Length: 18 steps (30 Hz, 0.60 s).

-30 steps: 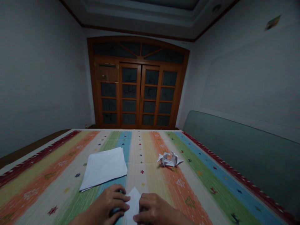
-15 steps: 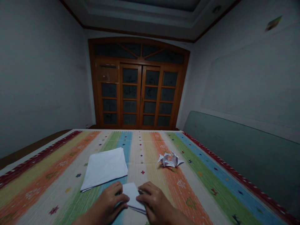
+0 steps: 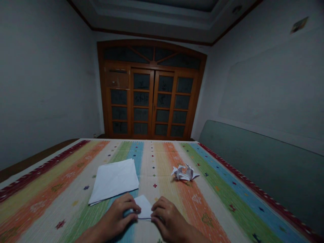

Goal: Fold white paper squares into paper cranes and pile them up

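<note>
White folded paper sits pinched between left hand and right hand, fingers curled on its crisp edges.

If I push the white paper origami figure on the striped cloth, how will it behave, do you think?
The origami figure is likely very light and fragile: it looks like thin folded white paper, and its pointed tips would probably bend easily. Its uneven shape, resting on the striped cloth, suggests that a push might tip it rather than slide it cleanly.

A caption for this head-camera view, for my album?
Left hand and right hand hold folded white paper near an origami figure on striped cloth.
</note>
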{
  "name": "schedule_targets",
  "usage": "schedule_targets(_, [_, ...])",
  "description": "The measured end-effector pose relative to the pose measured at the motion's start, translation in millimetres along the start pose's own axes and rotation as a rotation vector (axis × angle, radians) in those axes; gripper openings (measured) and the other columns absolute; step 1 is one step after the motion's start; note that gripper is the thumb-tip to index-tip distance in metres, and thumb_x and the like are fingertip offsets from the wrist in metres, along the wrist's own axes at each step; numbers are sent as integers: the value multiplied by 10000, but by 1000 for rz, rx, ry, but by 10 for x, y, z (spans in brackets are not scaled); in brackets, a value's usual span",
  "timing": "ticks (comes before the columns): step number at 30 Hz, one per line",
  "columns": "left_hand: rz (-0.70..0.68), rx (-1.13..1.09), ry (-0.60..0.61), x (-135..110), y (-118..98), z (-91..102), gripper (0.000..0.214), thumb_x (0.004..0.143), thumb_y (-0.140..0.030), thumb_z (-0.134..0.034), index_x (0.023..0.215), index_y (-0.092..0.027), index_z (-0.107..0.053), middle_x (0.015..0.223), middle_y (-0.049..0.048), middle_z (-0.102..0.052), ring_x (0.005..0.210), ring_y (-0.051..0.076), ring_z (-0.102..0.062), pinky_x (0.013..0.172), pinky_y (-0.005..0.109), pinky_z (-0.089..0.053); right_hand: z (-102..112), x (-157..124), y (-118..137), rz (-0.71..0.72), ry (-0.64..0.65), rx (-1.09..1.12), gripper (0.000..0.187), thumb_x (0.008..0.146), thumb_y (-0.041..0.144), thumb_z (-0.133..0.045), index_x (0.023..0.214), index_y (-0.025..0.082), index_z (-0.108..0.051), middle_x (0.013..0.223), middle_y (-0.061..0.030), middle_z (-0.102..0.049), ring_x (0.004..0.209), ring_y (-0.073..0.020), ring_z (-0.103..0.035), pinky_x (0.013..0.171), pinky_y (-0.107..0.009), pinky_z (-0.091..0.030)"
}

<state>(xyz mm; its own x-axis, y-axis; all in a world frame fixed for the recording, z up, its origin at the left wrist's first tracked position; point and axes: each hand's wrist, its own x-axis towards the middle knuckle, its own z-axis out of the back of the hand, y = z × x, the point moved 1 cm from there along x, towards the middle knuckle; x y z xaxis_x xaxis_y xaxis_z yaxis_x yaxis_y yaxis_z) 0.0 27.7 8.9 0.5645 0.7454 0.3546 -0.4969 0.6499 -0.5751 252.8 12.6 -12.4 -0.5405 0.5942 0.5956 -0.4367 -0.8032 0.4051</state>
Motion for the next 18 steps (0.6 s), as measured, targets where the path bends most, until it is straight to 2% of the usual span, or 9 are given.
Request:
schedule_targets(4, [-7, 13, 15, -16, -35, -6, 194, 871, -152, -744, 1024, -263, -787, 1008, 39, -704, 958, 228, -653, 856, 300, -485, 7, -8, 16, -58, 4, -17, 119, 856, 84, -649, 884, 182, -708, 951, -94, -722, 900, -230, -651, 780, -325, -511])
schedule_targets(13, [-89, -40, -71, -6, 26, -23, 154, 986, -233, -624, 1027, -236, -773, 933, 58, -744, 890, 226, -680, 800, 310, -497, 15, 7, 37, -154, 24, -81, 114, 864, 89, -620, 873, 179, -689, 922, -81, -660, 898, -224, -628, 768, -309, -476])
schedule_targets(18, [-108, -33, -58, 0, -2, -7, 150, 998, -250, -622, 1028, -244, -769, 931, 56, -750, 885, 228, -685, 799, 316, -500, 35, 22, 59, -187, 38, -70, 109, 876, 96, -623, 889, 180, -690, 928, -78, -664, 901, -221, -629, 783, -302, -476])
